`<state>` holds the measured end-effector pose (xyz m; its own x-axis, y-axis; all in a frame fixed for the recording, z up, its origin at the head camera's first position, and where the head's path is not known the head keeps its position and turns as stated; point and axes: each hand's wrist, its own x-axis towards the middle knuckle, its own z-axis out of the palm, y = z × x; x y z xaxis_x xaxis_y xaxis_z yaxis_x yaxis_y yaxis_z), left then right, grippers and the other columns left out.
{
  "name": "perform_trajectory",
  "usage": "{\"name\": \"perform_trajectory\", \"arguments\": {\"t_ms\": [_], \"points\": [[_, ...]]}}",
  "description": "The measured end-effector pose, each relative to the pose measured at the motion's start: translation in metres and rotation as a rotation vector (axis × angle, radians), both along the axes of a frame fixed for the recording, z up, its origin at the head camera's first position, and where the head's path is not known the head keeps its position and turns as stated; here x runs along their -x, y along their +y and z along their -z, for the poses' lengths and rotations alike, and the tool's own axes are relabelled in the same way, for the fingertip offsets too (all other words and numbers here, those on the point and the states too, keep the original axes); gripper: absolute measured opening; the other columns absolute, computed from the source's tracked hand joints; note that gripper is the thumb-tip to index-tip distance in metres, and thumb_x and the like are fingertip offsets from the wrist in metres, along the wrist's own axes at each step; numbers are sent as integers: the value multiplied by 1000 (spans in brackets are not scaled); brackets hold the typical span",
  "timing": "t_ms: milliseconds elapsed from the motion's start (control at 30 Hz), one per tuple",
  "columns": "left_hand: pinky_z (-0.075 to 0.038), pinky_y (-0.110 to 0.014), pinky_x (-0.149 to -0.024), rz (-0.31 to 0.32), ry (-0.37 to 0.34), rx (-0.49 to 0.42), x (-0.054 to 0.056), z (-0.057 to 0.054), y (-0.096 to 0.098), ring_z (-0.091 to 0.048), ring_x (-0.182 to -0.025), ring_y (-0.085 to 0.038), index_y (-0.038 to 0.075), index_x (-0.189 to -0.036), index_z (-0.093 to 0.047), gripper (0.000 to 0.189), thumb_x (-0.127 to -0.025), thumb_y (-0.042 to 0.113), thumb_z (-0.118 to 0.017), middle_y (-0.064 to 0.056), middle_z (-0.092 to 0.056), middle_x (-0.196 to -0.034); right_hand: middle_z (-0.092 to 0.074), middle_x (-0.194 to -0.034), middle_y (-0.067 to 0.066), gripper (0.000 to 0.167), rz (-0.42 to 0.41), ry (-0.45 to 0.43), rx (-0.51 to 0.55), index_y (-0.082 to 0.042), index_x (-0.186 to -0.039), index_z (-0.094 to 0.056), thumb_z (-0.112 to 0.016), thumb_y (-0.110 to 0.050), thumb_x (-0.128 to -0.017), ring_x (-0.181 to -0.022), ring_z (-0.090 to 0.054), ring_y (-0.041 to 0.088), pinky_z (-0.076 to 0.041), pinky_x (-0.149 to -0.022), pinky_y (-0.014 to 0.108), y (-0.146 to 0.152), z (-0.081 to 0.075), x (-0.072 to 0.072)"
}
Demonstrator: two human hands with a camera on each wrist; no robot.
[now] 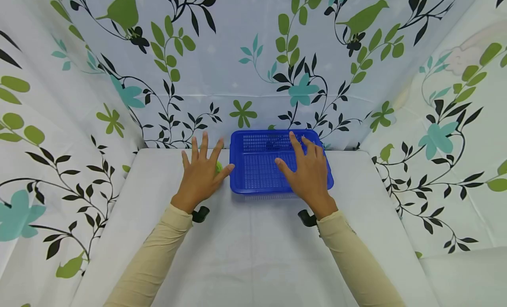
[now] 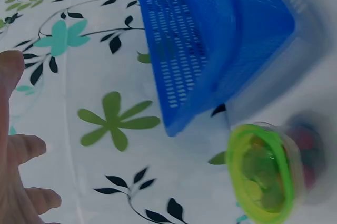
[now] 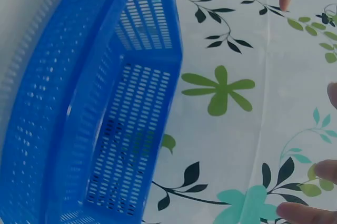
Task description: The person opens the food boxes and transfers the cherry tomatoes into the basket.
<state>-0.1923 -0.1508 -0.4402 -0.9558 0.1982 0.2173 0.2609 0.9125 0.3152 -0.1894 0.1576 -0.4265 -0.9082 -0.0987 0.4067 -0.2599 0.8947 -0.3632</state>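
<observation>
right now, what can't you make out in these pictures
Head view: most of the green-rimmed container, hidden by the left hand.
Left wrist view: exactly what is inside that container, too blurred.
Head view: part of the inside of the blue basket, behind the right hand.
Right wrist view: most of the right hand, cut off by the right edge.

A screened-off nook, this one: a plain white desk (image 1: 253, 258), and just behind the desk hangs a printed curtain (image 1: 225, 38), birds (image 1: 126, 10), leaves (image 1: 283, 24) and flowers (image 1: 303, 91) everywhere! A matching sheet (image 1: 65, 135) flanks the desk's left, and another sheet (image 1: 467, 109) closes off its right. Home, office or lab beyond the curtain? Can't tell from here.
</observation>
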Motion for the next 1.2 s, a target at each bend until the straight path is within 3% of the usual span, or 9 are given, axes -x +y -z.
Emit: {"name": "perform_trajectory", "arguments": {"t_ms": [233, 700, 1000, 1200], "points": [[-18, -80, -121, -42, 18, -116, 2, 24, -20, -14, -162, -52, 25, -170, -28, 84, -101, 60, -62, -21, -12, -178, -56, -151, 20, 77, -3, 99, 95, -27, -164, -42, -71, -53, -98, -137, -51, 41, -45, -114, 62, -10, 14, -4], [-31, -68, -108, -95, 99, -324, -2, 71, -49, -28, -157, -46, 19, -159, -50, 78, -94, 55, -74, -21, -34, -171, -54, -154, 20, 75, 9, -4, 109, -26, -163, -45, -71, -54, -98, -136, -50, 43, -46, -113, 62, -17, 45, -10], [-30, -67, -106, -91, 85, -412, -1, 100, -37, -31, -156, -45, 21, -149, -63, 64, -91, 41, -83, -17, -41, -169, -52, -157, 22, 74, 36, -97, 122, -26, -164, -43, -70, -53, -100, -142, -47, 44, -41, -116, 65, 0, 70, -3], [-28, -66, -110, -61, 81, -458, -2, 108, -21, -36, -155, -40, 18, -149, -63, 64, -93, 41, -81, -12, -50, -164, -50, -158, 22, 73, 74, -132, 107, -29, -165, -41, -69, -52, -101, -145, -45, 46, -37, -117, 69, 20, 82, 2]]}}
